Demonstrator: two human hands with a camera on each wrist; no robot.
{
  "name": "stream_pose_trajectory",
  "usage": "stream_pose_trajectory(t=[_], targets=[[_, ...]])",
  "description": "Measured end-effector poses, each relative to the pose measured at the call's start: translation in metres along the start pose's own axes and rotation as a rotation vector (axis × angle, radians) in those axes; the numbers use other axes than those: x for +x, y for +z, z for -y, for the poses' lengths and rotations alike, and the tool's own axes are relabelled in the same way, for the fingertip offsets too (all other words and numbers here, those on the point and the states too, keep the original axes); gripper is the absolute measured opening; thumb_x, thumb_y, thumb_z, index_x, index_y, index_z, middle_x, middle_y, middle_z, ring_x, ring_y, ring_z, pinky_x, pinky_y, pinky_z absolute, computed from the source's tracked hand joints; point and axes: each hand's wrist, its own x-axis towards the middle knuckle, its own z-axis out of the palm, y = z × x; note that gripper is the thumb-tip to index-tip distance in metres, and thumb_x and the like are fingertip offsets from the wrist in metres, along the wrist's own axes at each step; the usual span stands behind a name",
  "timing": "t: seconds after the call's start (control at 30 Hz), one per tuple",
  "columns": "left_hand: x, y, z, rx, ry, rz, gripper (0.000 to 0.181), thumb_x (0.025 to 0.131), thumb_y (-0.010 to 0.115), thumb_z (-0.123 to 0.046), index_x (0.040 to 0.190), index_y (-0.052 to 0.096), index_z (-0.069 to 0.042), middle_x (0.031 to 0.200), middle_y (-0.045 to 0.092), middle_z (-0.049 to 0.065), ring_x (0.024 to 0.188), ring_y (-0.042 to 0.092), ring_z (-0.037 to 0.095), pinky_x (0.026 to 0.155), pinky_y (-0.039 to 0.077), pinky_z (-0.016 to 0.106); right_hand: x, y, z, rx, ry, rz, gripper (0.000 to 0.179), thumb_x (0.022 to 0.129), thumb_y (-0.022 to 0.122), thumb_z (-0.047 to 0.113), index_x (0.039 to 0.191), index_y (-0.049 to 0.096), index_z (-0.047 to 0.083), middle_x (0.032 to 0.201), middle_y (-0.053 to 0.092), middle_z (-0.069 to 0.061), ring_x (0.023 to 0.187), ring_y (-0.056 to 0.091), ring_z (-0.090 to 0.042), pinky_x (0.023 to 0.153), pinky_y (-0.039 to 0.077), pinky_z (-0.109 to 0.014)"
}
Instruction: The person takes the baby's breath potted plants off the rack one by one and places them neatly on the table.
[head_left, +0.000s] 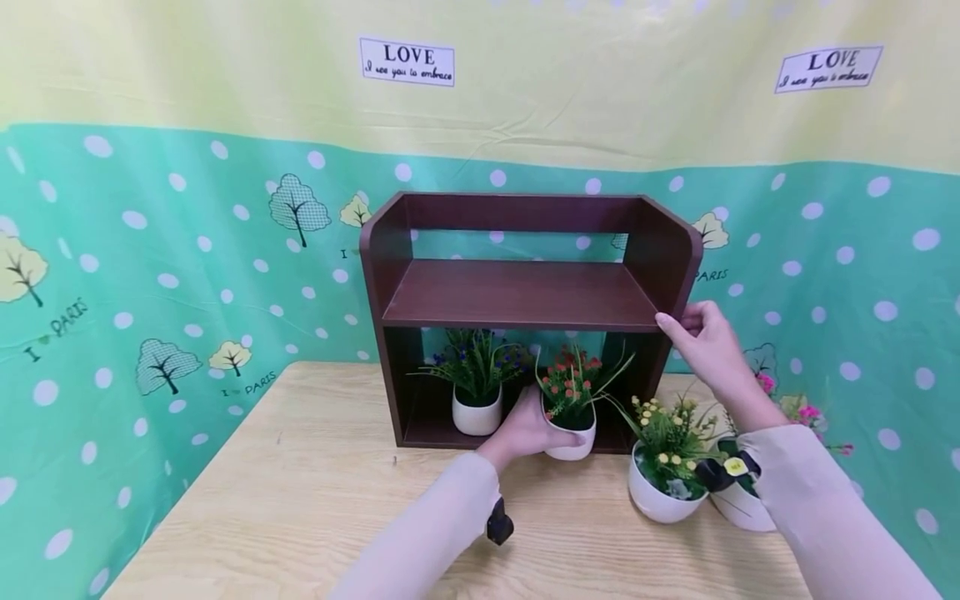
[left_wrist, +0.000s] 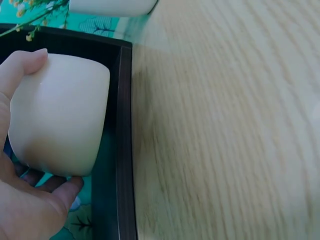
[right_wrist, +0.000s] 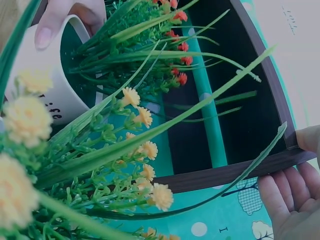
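My left hand [head_left: 527, 423] grips a white pot of red flowers [head_left: 573, 387], thumb across its front, at the mouth of the shelf's lower compartment. In the left wrist view the white pot [left_wrist: 62, 115] fills the grasp, fingers curled around it. My right hand [head_left: 708, 346] pinches the right side panel of the dark brown shelf [head_left: 525, 292], near the middle board's height; the right wrist view shows thumb and fingers on either side of that edge. A pot of blue and purple flowers [head_left: 477, 408] stands inside the lower compartment, left of the red one.
On the table [head_left: 300, 483], right of the shelf, stands a pot of yellow flowers [head_left: 667, 492]. Beside it is a pot with pink flowers [head_left: 750, 508], partly hidden by my right sleeve. A patterned cloth [head_left: 187, 275] hangs behind the shelf.
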Motion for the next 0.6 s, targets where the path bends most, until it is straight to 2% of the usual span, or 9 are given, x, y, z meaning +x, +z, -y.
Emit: stream_pose_trajectory(t=[0.13,0.23,0.3,0.37,0.43,0.53,0.6], targets=[[-0.006,-0.001,-0.005,-0.036,0.025,-0.001,0.08,0.065,0.094,-0.014,0.133,0.054,-0.02,0.123,0.062,-0.007,0.113,0.058,0.006,0.102,0.044,0.026,0.0,0.0,-0.001,-0.005,-0.001,-0.001,0.068,0.101,0.052,0.05,0.132,0.038,-0.009,0.119,0.049,-0.022,0.095,0.051,-0.028,0.066,0.047,-0.018],[-0.01,-0.001,-0.006,-0.056,0.066,-0.004,0.079,0.066,0.094,-0.012,0.134,0.054,-0.02,0.123,0.062,-0.008,0.113,0.059,0.006,0.101,0.045,0.027,0.0,0.0,-0.001,-0.009,-0.007,-0.009,0.067,0.101,0.052,0.049,0.131,0.038,-0.009,0.117,0.049,-0.022,0.093,0.051,-0.027,0.066,0.047,-0.02],[-0.014,-0.001,-0.007,-0.05,0.099,-0.006,0.077,0.066,0.094,-0.012,0.132,0.056,-0.02,0.122,0.063,-0.007,0.112,0.06,0.007,0.1,0.046,0.027,0.0,0.0,-0.001,-0.01,-0.007,-0.009,0.067,0.101,0.053,0.049,0.13,0.038,-0.009,0.117,0.049,-0.022,0.092,0.051,-0.027,0.066,0.046,-0.02],[-0.019,-0.001,-0.008,-0.03,0.092,-0.006,0.075,0.066,0.094,-0.014,0.131,0.057,-0.02,0.12,0.064,-0.008,0.111,0.06,0.007,0.099,0.046,0.027,0.0,0.0,-0.001,-0.009,-0.007,-0.006,0.067,0.101,0.053,0.049,0.13,0.038,-0.009,0.117,0.049,-0.022,0.093,0.051,-0.027,0.066,0.047,-0.019],[-0.024,-0.001,-0.01,-0.014,0.045,-0.005,0.075,0.066,0.094,-0.018,0.13,0.057,-0.021,0.121,0.062,-0.006,0.112,0.058,0.008,0.1,0.045,0.028,0.0,-0.001,0.0,-0.005,-0.003,0.0,0.067,0.101,0.053,0.049,0.131,0.038,-0.009,0.118,0.049,-0.022,0.094,0.051,-0.028,0.066,0.047,-0.018],[-0.034,-0.002,-0.012,0.008,-0.096,-0.011,0.082,0.066,0.095,-0.028,0.135,0.051,-0.024,0.128,0.053,-0.003,0.119,0.049,0.012,0.103,0.042,0.032,0.0,-0.001,0.0,-0.004,-0.002,0.005,0.067,0.101,0.052,0.05,0.131,0.037,-0.008,0.118,0.049,-0.022,0.095,0.052,-0.028,0.066,0.047,-0.018],[-0.039,-0.002,-0.013,0.007,-0.159,-0.017,0.087,0.066,0.094,-0.033,0.139,0.048,-0.025,0.133,0.047,0.0,0.123,0.044,0.015,0.105,0.041,0.036,0.0,-0.001,0.0,-0.004,-0.002,0.005,0.067,0.101,0.052,0.049,0.131,0.037,-0.009,0.118,0.049,-0.022,0.094,0.052,-0.028,0.066,0.047,-0.018]])
